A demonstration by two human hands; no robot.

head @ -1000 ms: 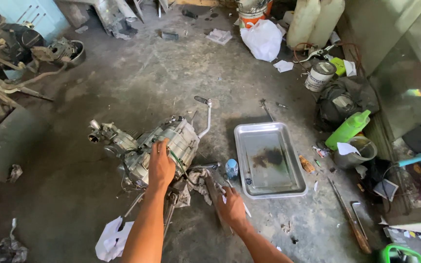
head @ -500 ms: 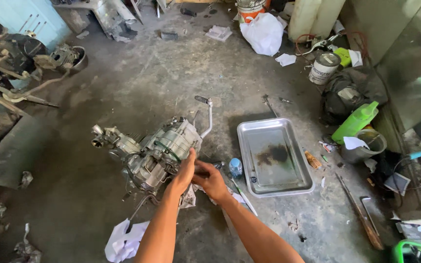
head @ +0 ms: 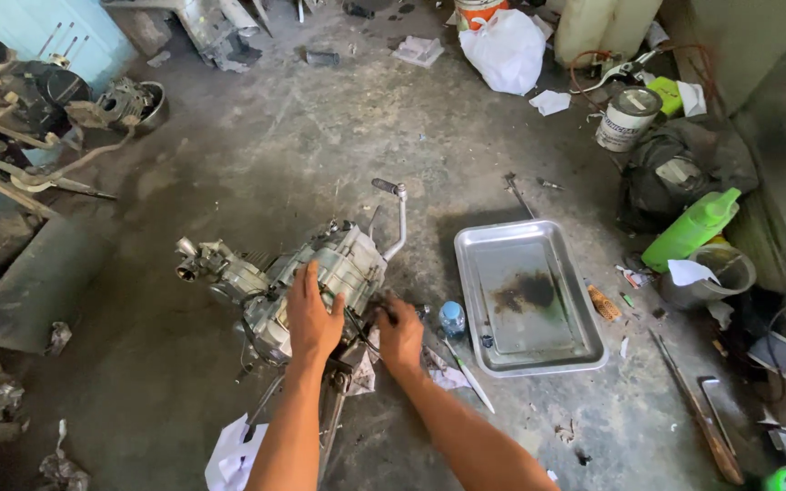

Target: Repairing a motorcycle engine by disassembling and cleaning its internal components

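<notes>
Engine (head: 320, 273) lies on the concrete floor, left of the metal tray (head: 528, 295). Left hand (head: 313, 314) rests flat, fingers spread, atop it; right hand (head: 399, 332) touches its tray-facing side, grip unclear.

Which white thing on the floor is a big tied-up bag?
The white plastic bag at the top, beside the orange bucket. The other white things are flat paper scraps; this one bulges, knotted on top.
</notes>
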